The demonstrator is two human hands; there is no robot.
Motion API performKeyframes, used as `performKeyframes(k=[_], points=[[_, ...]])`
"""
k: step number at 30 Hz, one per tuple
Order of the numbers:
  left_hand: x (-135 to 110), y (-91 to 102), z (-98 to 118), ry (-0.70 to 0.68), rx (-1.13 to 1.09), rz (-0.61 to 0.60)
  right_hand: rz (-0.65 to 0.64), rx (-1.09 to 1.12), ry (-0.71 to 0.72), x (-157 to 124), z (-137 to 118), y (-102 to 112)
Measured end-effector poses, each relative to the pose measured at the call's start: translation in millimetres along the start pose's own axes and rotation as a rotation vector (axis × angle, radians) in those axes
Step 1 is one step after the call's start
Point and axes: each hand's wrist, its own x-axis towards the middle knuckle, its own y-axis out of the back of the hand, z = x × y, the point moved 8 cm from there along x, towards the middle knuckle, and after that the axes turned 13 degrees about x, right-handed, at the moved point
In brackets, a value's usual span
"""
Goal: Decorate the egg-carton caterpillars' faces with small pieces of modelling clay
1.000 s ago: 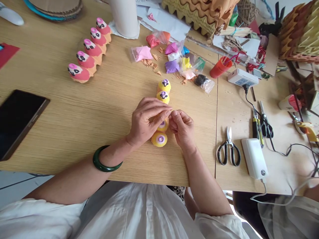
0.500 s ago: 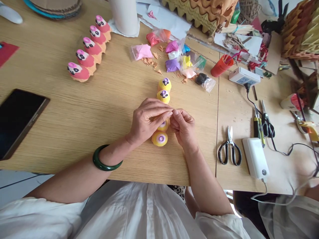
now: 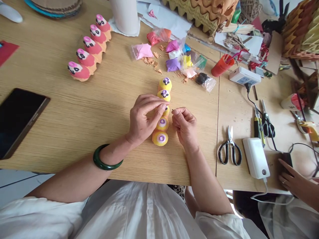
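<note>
My right hand [image 3: 185, 127] pinches a tiny bit of black clay [image 3: 172, 110] between thumb and fingertips. Just left of it, my left hand [image 3: 144, 118] hovers over a row of yellow-topped egg-carton cups [image 3: 159, 138], fingers stretched out and thumb close beneath them; nothing shows in it. The two far cups bear black eyes and mouth marks with a purple ring. On the two near cups there is a purple ring on a pale patch. My left fingers partly cover the middle cup, where a black dot shows.
A similar red row [image 3: 86, 59] stands at the back left, above a phone [image 3: 21, 121]. Bagged coloured clay [image 3: 173, 64] lies at the back. Black-handled shears [image 3: 229, 146] and a white power bank [image 3: 256, 157] are to the right, near another person's hand [image 3: 295, 179].
My hands have drawn apart, showing the black bit in my right fingers and more of the middle cup. Another person's hand and a dark object have appeared at the right.
</note>
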Motion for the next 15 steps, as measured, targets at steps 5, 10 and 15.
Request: performKeyframes(k=[5,10,15], points=[[-0.4,-0.8,0.5,0.007,0.009,-0.008,-0.003,0.012,0.017,0.4,1.1,3.0],[-1.2,0.1,1.3,-0.012,-0.025,0.005,-0.013,0.003,-0.018,0.6,3.5,1.5],[-1.6,-2.6,0.3,-0.004,-0.007,-0.032,-0.004,-0.026,-0.024,0.3,2.0,-0.4]])
